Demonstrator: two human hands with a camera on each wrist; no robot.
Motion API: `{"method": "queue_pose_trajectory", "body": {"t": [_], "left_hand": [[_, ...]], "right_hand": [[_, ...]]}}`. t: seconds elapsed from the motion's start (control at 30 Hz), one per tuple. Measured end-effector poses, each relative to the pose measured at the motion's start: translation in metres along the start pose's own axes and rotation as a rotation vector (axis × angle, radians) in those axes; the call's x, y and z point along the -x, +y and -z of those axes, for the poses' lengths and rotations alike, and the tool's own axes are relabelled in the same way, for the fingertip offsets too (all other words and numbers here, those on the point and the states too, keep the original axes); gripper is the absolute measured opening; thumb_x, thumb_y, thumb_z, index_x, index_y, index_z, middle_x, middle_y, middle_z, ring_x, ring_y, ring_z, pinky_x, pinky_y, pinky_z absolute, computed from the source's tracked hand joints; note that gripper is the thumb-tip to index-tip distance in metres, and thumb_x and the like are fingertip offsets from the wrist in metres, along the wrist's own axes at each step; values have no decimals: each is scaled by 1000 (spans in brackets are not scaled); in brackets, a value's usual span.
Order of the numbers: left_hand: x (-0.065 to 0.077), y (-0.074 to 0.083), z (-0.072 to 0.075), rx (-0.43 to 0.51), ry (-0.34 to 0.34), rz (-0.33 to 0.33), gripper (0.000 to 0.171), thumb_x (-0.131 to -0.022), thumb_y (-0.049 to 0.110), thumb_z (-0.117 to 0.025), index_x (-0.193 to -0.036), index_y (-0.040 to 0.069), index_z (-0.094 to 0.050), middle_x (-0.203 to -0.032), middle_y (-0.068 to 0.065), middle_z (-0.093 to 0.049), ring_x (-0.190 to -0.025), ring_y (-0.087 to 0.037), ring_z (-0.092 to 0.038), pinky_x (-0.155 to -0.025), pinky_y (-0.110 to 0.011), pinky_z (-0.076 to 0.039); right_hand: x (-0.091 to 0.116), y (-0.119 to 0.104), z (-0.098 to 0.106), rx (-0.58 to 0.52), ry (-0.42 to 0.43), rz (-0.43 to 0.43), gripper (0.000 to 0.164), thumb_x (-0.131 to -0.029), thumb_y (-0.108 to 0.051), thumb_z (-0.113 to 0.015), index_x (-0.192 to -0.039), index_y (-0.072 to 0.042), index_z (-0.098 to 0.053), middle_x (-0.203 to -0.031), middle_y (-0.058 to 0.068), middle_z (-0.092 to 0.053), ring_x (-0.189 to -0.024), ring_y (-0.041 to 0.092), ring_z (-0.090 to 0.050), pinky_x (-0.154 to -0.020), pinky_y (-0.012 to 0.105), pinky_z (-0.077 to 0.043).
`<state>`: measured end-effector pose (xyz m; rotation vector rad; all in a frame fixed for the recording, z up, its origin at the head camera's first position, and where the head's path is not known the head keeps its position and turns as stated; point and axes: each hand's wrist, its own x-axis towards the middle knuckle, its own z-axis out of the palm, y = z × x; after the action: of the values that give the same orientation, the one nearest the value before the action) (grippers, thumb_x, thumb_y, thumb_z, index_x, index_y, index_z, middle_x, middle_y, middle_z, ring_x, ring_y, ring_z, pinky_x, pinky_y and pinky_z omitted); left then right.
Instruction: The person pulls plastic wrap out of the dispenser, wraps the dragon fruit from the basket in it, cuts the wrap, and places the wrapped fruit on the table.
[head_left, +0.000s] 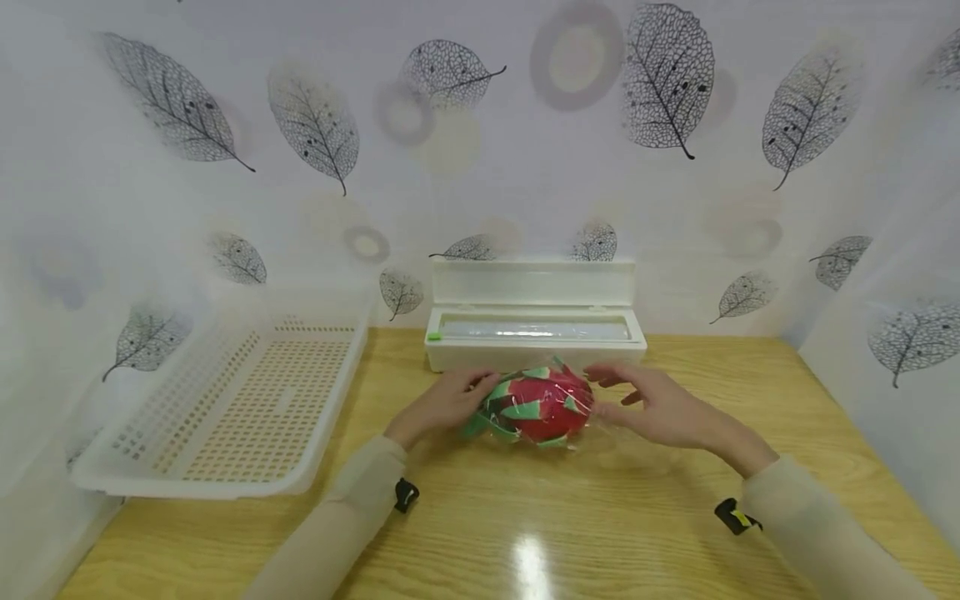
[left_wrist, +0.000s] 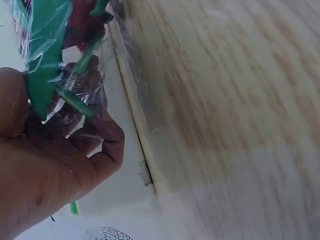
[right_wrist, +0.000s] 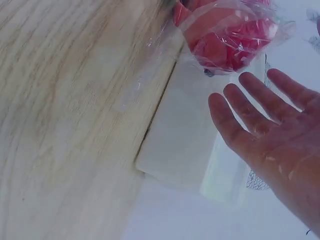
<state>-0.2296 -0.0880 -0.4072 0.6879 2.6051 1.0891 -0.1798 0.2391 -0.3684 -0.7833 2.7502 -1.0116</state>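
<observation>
A red dragon fruit [head_left: 542,403] with green leafy scales is wrapped in clear plastic film, at the middle of the wooden table in the head view. My left hand [head_left: 448,398] grips its leafy end. In the left wrist view, thumb and curled fingers [left_wrist: 107,142] close around the film and green tips [left_wrist: 47,65]. My right hand [head_left: 660,407] is at the round red end, its fingers spread and relaxed. The right wrist view shows those fingers [right_wrist: 260,97] extended just short of the film-covered fruit [right_wrist: 225,37].
Behind the fruit stands a white film dispenser box [head_left: 536,357], lid [head_left: 534,283] raised, a roll inside and a green slider [head_left: 434,337] at its left. A white perforated basket [head_left: 318,454] is on the left. A leaf-patterned curtain [head_left: 480,192] hangs behind the table [head_left: 480,533].
</observation>
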Motion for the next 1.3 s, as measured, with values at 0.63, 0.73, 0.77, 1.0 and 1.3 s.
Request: {"method": "queue_pose_trajectory", "body": {"t": [0.63, 0.73, 0.77, 1.0, 1.3], "left_hand": [[17, -1, 21, 39, -50, -48, 61, -100, 51, -59, -152, 20, -48, -150, -3, -55, -138, -28, -52, -112, -52, -46], [25, -3, 28, 39, -91, -89, 73, -89, 43, -78, -152, 25, -47, -154, 3, -51, -143, -26, -46, -114, -55, -43], [27, -4, 30, 40, -104, -99, 74, -86, 39, -81, -151, 25, -47, -154, 4, -51, -143, -27, -46, -114, -55, -43], [35, -13, 32, 58, -116, -140, 54, -88, 10, -77, -138, 17, -58, -143, -3, -62, -127, -30, -61, -107, -53, -50], [37, -20, 35, 92, -173, -108, 68, -84, 16, -83, -146, 21, -53, -149, -1, -56, -126, -28, -62, -103, -47, -53]], "right_hand": [[-4, 24, -12, 38, -11, 98, 70, -86, -25, -84, -148, -22, -52, -138, 2, -64, -117, 27, -67, -85, 39, -57], [-4, 26, -13, 34, 9, 105, 66, -87, -24, -83, -146, -20, -54, -137, 4, -66, -115, 28, -69, -83, 36, -57], [-4, 26, -13, 34, 16, 110, 64, -87, -24, -82, -145, -19, -54, -136, 5, -66, -114, 28, -70, -83, 36, -58], [-6, 30, -19, -3, 75, 131, 58, -87, -19, -82, -140, -15, -59, -131, 9, -69, -107, 30, -72, -81, 36, -61], [-9, 40, -18, -200, 51, 23, 53, -86, -11, -82, -135, -9, -63, -131, 20, -67, -109, 34, -73, -80, 24, -61]]}}
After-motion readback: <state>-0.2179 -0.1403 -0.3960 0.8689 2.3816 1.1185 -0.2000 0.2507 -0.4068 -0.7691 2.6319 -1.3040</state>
